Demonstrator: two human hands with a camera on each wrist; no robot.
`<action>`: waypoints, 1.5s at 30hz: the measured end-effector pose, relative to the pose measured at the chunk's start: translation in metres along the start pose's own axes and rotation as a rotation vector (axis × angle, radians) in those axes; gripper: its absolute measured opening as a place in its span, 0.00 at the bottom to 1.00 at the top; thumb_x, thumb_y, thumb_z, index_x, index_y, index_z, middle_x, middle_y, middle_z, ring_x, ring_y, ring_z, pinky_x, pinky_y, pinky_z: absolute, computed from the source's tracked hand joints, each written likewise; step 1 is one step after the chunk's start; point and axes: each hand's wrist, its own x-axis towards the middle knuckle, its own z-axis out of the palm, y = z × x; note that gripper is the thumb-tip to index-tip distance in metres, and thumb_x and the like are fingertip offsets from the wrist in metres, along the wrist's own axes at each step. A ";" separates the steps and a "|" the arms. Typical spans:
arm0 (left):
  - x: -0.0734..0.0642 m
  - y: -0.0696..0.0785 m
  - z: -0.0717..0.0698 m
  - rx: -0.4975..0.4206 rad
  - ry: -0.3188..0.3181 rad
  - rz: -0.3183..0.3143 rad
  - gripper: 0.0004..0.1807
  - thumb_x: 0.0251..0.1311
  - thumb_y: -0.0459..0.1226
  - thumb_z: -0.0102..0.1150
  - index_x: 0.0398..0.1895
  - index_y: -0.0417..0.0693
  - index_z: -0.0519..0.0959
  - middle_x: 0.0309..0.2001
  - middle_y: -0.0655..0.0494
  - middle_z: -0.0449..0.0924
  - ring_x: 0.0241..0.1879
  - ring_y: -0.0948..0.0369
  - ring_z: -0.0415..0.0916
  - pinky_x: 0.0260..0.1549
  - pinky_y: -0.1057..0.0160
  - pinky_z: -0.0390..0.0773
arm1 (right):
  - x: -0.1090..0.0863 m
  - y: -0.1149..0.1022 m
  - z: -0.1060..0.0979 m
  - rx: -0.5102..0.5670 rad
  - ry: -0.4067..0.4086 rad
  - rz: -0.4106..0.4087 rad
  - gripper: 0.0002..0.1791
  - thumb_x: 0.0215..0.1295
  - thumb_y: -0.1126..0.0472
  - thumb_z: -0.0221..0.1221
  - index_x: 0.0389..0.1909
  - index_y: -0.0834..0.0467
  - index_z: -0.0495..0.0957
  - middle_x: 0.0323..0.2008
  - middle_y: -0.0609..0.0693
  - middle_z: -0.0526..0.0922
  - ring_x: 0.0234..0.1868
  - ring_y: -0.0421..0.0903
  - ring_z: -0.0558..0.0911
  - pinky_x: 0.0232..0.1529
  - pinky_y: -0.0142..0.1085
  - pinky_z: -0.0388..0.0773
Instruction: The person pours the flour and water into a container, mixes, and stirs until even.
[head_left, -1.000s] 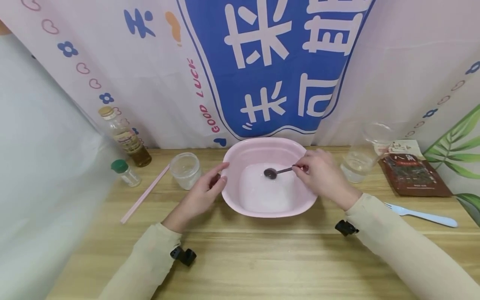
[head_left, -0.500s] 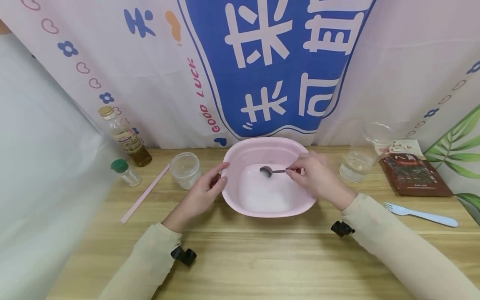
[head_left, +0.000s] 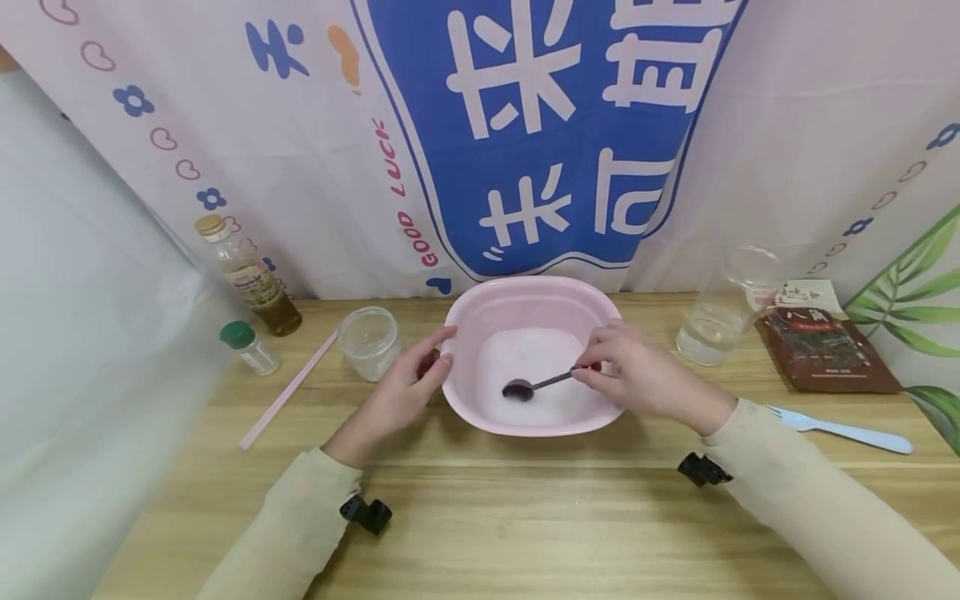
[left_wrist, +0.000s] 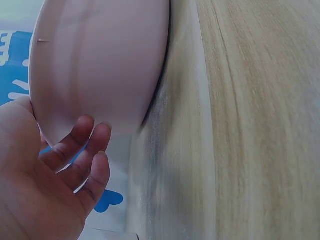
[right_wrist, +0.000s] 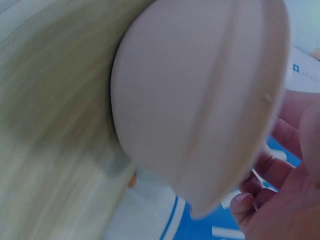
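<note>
A pink basin (head_left: pixel 468 408) stands on the table, with white stuff (head_left: pixel 551 404) across its bottom; whether it is powder or liquid is hard to tell. My left hand (head_left: pixel 401 379) grips the basin's left rim; in the left wrist view its fingers (left_wrist: pixel 82 167) bend beneath the rim. Between thumb and fingers my right hand (head_left: pixel 645 371) pinches the handle of a dark spoon (head_left: pixel 517 389), reaching over the right rim. The spoon's bowl is low in the basin, at the white stuff. The basin's wall hides the spoon in the right wrist view.
Left of the basin are a clear tub (head_left: pixel 370 342), pink chopsticks (head_left: pixel 288 390), a green-capped shaker (head_left: pixel 249 346) and a corked bottle (head_left: pixel 255 283). To the right stand a clear cup (head_left: pixel 708 329), a brown packet (head_left: pixel 825 346) and a light-blue fork (head_left: pixel 843 429). A printed curtain hangs behind.
The spoon's bowl has moved left, then toward the front of the basin, with my right hand shifting slightly. My left hand keeps its place on the rim.
</note>
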 end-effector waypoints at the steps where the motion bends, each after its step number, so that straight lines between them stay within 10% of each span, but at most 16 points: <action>1: 0.000 0.000 0.000 0.001 -0.001 0.000 0.28 0.84 0.43 0.50 0.82 0.49 0.68 0.37 0.51 0.74 0.37 0.57 0.71 0.35 0.66 0.75 | -0.003 0.002 -0.002 -0.013 0.012 -0.003 0.04 0.70 0.62 0.71 0.37 0.54 0.93 0.33 0.43 0.84 0.42 0.46 0.76 0.47 0.41 0.72; 12: 0.000 -0.001 0.000 0.006 0.001 -0.002 0.28 0.84 0.43 0.50 0.82 0.49 0.68 0.38 0.50 0.74 0.37 0.56 0.71 0.36 0.66 0.75 | -0.006 0.013 -0.013 -0.218 0.190 0.100 0.05 0.68 0.62 0.70 0.36 0.59 0.93 0.36 0.54 0.90 0.42 0.57 0.82 0.47 0.52 0.73; 22: 0.000 0.000 0.002 0.010 0.002 -0.005 0.27 0.84 0.43 0.51 0.82 0.50 0.68 0.37 0.51 0.75 0.37 0.57 0.72 0.36 0.65 0.75 | 0.017 -0.001 0.007 -0.149 0.098 0.066 0.05 0.71 0.60 0.71 0.39 0.55 0.94 0.34 0.48 0.88 0.45 0.53 0.81 0.55 0.53 0.71; 32: 0.000 0.000 -0.001 0.011 0.000 0.006 0.28 0.84 0.43 0.50 0.82 0.48 0.68 0.37 0.51 0.74 0.36 0.57 0.71 0.35 0.66 0.75 | -0.001 -0.001 -0.003 -0.095 0.045 -0.062 0.03 0.70 0.60 0.71 0.37 0.53 0.93 0.33 0.42 0.83 0.44 0.47 0.77 0.52 0.48 0.70; 45: 0.000 -0.001 -0.001 0.008 0.003 0.016 0.28 0.84 0.43 0.51 0.81 0.47 0.68 0.36 0.52 0.73 0.36 0.57 0.71 0.35 0.65 0.74 | -0.006 0.019 -0.012 -0.219 0.220 0.048 0.03 0.67 0.65 0.71 0.38 0.60 0.92 0.37 0.55 0.90 0.42 0.56 0.80 0.48 0.50 0.71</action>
